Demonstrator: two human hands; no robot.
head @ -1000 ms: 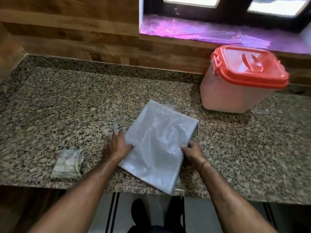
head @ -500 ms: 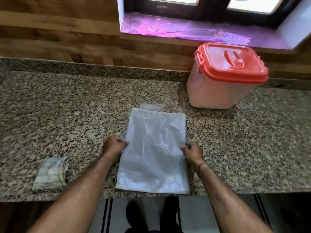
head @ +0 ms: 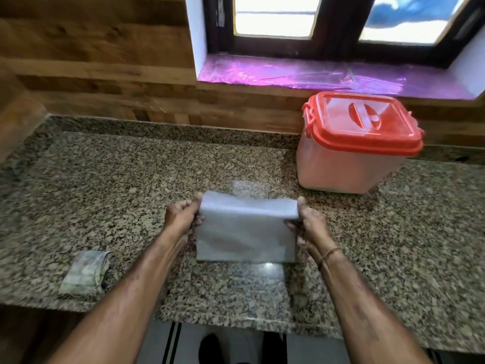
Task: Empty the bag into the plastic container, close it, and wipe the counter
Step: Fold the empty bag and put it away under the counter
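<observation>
Both hands, left [head: 181, 219] and right [head: 311, 227], pinch the folded bag [head: 246, 229] just above the desk [head: 131, 185] centre, so if the fingers loosen, the slippery plastic may unfold again.

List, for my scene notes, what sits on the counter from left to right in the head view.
Folded cloth → left hand → plastic bag → right hand → plastic container with the red lid.
</observation>
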